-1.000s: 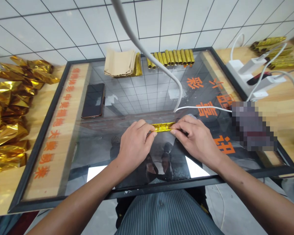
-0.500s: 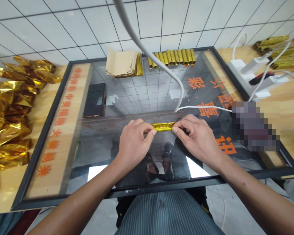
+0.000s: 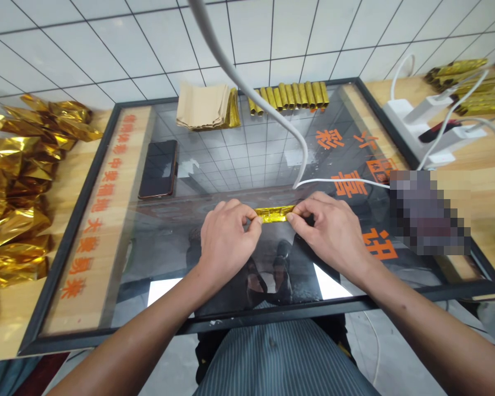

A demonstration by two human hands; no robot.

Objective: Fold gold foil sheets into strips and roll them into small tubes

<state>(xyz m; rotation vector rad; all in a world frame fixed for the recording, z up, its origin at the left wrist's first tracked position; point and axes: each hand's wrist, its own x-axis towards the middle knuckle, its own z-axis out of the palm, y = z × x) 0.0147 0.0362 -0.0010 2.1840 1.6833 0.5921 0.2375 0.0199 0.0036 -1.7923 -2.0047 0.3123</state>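
A narrow strip of folded gold foil paper [image 3: 274,214] stretches level between my two hands, just over the dark glass tabletop [image 3: 231,187]. Its left end is pinched between the thumb and forefinger of my left hand [image 3: 230,228]. My right hand [image 3: 330,225] pinches the other end in the same way. The fingertips cover both ends of the strip. Behind, near the wall, a stack of brown paper sheets with gold backs [image 3: 202,107] lies beside a row of rolled gold paper tubes [image 3: 297,96].
A phone [image 3: 158,168] lies on the glass at left. Crumpled gold foil pieces [image 3: 16,187] cover the left side. A white cable [image 3: 268,107] hangs across the middle. At right are a white power strip [image 3: 412,129], a pixelated object [image 3: 431,214] and more gold rolls [image 3: 457,71].
My right thumb and fingertips have shifted slightly left along the gold strip. My left hand keeps its pinch, almost unmoved.
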